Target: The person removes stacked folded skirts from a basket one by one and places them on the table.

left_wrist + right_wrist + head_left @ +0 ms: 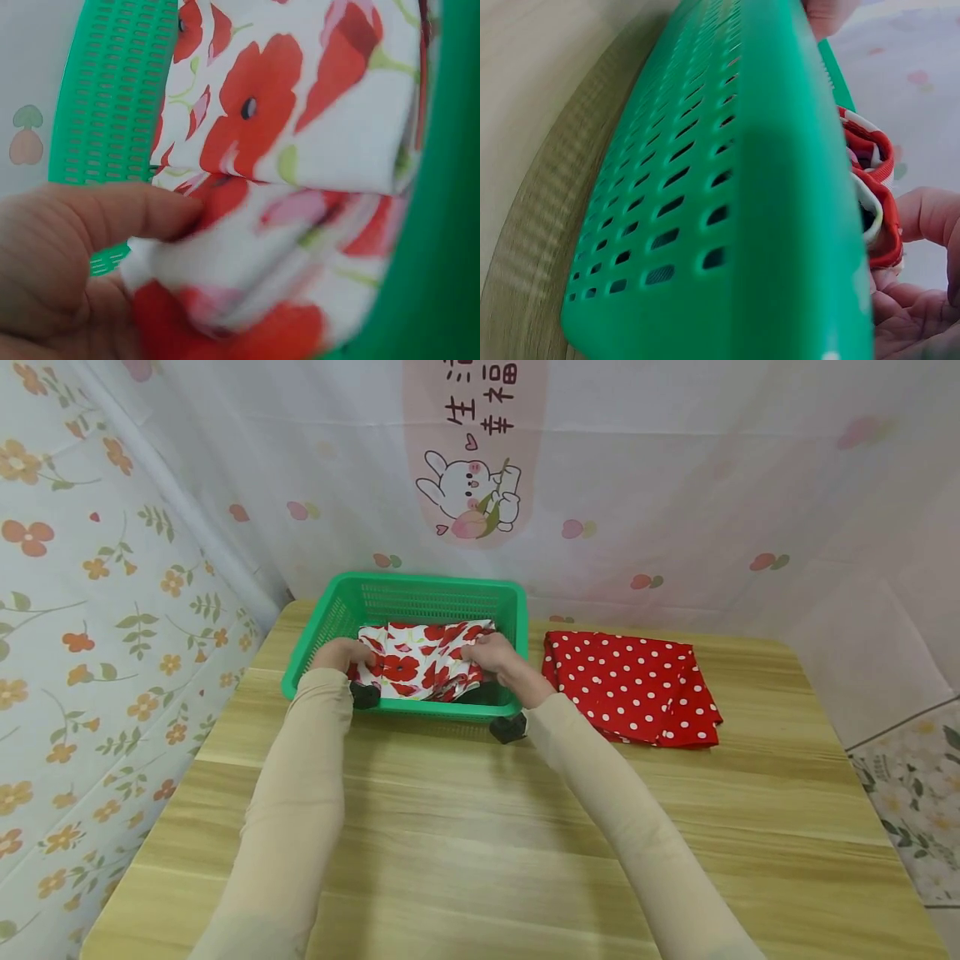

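Note:
A white cloth with red poppies [405,667] lies folded inside a green plastic basket [435,583]. My left hand [341,653] reaches over the near left rim and pinches the cloth's left end. In the left wrist view, the thumb lies on top of the fold and the other fingers are hidden beneath it. At the opposite end, my right hand [499,657] grips the cloth between thumb and fingers. The right wrist view shows the cloth's rolled red-and-white edges [877,214] just beyond the basket wall, beside that thumb.
To the right of the basket, a folded red cloth with white dots [626,681] lies on the wooden table [450,827]. A printed curtain [660,485] hangs along the table's far edge, and a flowered one [97,652] along its left side.

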Tool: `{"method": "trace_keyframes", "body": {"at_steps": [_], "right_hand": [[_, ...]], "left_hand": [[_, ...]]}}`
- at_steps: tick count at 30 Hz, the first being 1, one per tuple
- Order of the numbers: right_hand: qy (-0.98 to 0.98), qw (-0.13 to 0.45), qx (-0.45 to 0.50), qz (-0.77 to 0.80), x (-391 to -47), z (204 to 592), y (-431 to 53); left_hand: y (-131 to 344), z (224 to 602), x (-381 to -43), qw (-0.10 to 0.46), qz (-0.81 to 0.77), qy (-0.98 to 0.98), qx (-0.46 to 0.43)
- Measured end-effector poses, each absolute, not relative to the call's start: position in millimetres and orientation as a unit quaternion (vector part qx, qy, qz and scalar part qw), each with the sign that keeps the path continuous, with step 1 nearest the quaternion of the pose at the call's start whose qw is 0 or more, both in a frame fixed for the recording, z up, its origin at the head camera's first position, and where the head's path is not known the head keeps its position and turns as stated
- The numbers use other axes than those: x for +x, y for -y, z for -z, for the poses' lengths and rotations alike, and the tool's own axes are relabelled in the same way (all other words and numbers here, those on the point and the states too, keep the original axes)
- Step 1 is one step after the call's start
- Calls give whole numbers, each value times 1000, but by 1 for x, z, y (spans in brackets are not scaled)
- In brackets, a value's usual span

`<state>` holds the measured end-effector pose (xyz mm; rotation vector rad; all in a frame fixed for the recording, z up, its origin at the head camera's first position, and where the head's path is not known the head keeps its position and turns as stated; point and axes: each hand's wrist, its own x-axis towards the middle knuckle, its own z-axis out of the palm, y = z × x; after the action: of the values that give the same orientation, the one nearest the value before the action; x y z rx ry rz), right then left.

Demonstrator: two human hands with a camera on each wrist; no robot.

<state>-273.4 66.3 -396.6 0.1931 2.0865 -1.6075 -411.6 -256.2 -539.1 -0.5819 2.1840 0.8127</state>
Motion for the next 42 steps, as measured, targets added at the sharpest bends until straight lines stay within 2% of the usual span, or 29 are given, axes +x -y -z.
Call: {"method": "trace_keyframes", "body": {"at_steps": [7, 10, 14, 17, 23, 34, 42], "right_hand": [[-747, 232, 62, 620, -276, 393, -68], [-739, 222, 58, 633, -276, 390, -69], [-738, 210, 54, 638, -276, 384, -72], [-735, 207, 51, 643, -274, 379, -74], [-721, 216, 39, 657, -270, 368, -79], [-706, 208, 5, 677, -261, 348, -83], [-691, 193, -14, 696, -253, 327, -85]], "left_hand": [[244, 492, -386, 331, -394, -828, -221], [228, 447, -357, 329, -433, -811, -216], [200, 382, -311, 295, -464, -810, -206], [192, 357, -294, 273, -488, -805, -197], [193, 345, -287, 252, -508, -804, -178], [196, 331, -273, 245, -548, -784, -159], [196, 313, -261, 198, -587, -768, -158]]}}
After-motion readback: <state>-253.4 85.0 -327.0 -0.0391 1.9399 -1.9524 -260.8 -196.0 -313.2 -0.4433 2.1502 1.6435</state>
